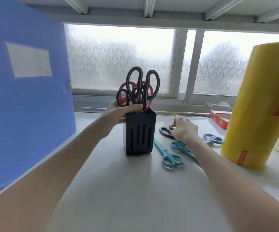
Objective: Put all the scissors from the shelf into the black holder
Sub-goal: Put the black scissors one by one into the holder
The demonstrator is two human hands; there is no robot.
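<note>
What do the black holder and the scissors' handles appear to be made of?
The black holder looks like matte moulded plastic: even dull black walls with clean cut slots, though painted metal is possible. The teal scissors on the shelf have smooth, uniformly coloured loops, likely plastic. The black scissors in the holder have handles with a slight sheen, probably plastic or rubbery coating; the look leaves that open.

Blue file box (23, 97) standing at left; stacked yellow tape rolls (259, 104) at right; red-orange carton (220, 118) behind them; frosted window (120, 59) beyond.
</note>
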